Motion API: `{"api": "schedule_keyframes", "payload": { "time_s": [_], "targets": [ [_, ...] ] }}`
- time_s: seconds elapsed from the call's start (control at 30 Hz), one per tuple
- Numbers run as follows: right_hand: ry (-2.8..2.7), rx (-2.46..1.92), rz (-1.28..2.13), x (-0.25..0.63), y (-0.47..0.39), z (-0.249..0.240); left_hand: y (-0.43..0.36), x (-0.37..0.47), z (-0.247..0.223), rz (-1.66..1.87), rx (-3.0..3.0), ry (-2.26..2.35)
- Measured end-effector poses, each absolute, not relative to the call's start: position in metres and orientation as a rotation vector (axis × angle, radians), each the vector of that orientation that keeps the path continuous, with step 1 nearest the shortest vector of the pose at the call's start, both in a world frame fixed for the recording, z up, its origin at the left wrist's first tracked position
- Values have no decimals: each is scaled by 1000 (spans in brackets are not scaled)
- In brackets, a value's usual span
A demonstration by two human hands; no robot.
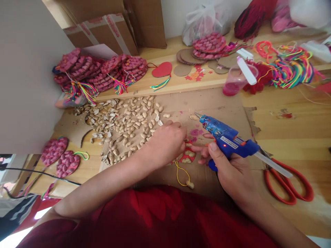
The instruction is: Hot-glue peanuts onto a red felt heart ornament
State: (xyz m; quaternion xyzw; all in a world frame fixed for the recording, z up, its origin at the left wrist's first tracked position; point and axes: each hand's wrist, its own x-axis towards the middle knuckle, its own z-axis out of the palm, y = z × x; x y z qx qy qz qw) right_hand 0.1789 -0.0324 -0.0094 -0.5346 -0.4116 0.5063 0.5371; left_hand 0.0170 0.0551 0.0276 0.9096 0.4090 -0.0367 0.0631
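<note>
My right hand [230,165] is wrapped round a blue glue gun [219,132] with a glue stick out of its back end; the nozzle points up and left. My left hand [169,139] is closed, its fingertips turned down at a red piece [188,156] with peanut shells on it. Whatever those fingers pinch is hidden behind the hand. A yellow cord loop [181,174] lies below the red piece, near a single peanut [190,185]. Many peanuts [134,119] are spread on cardboard [176,103] to the left.
Red-handled scissors [289,186] lie right of my right hand. A plastic cup [239,81] with pink contents stands behind. Stacked pink shell-covered discs [85,72], a red heart [162,69] and colourful threads [292,70] line the back. Two finished-looking pieces [67,164] lie at the left.
</note>
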Motion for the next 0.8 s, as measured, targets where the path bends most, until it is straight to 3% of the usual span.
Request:
{"api": "schedule_keyframes", "payload": {
  "time_s": [0.8],
  "targets": [
    [-955,-1258,1279,177,-30,-13,57,17,22,-121,2781,1214]
  ]
}}
